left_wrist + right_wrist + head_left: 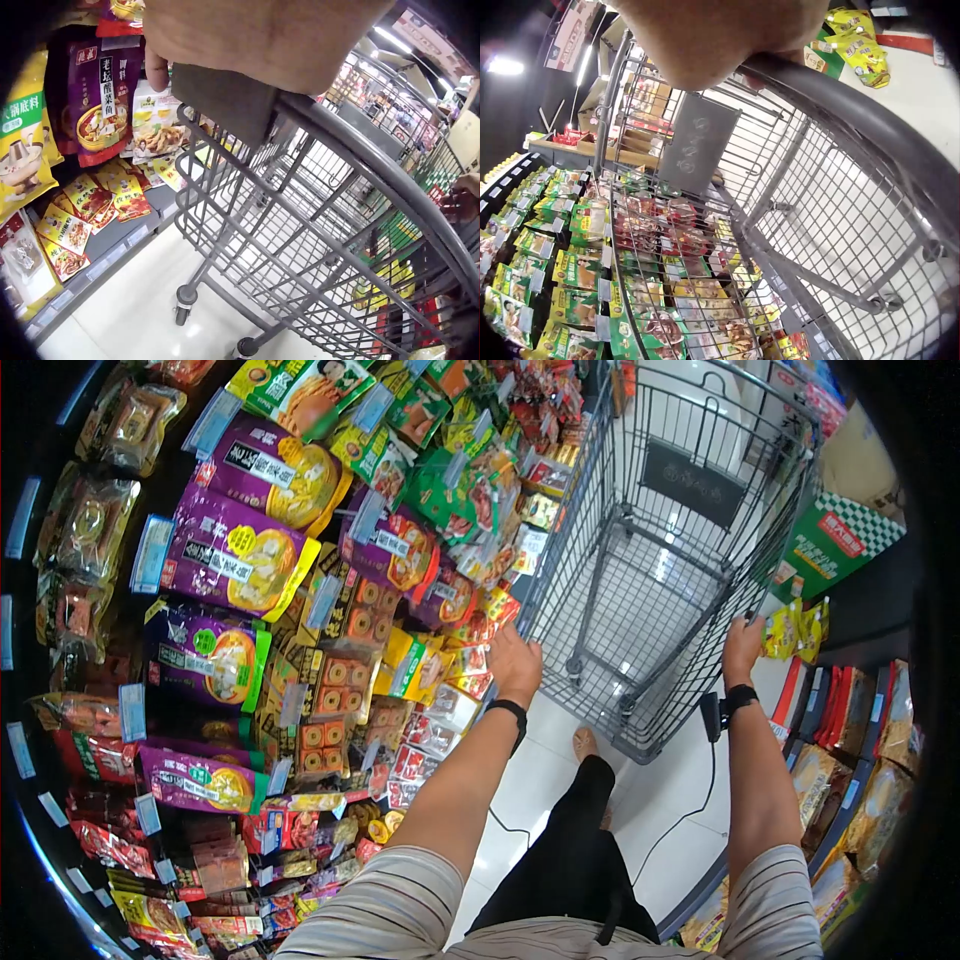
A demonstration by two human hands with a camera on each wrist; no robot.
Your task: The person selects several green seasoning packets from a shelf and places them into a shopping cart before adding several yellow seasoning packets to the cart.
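A grey wire shopping cart (655, 575) stands in front of me, floor tiles showing through its mesh. At its near left corner, my left hand (517, 665) grips the handle. The left wrist view has that hand (262, 37) over a grey block (225, 105) at the handle's end, one fingertip hanging beside it. My right hand (742, 648) holds the other end of the handle. From the right wrist, this hand (720, 37) wraps the dark handle bar (840, 97), with a finger showing beneath. The palms are hidden.
Shelves on the left carry purple food pouches (235, 555), yellow bags (410, 665) and seasoning packets, close to the cart's side. On the right are a green checkered box (835, 545), yellow packets (795, 628) and a shelf of packaged goods (815, 780). White tiles (660, 840) lie underfoot.
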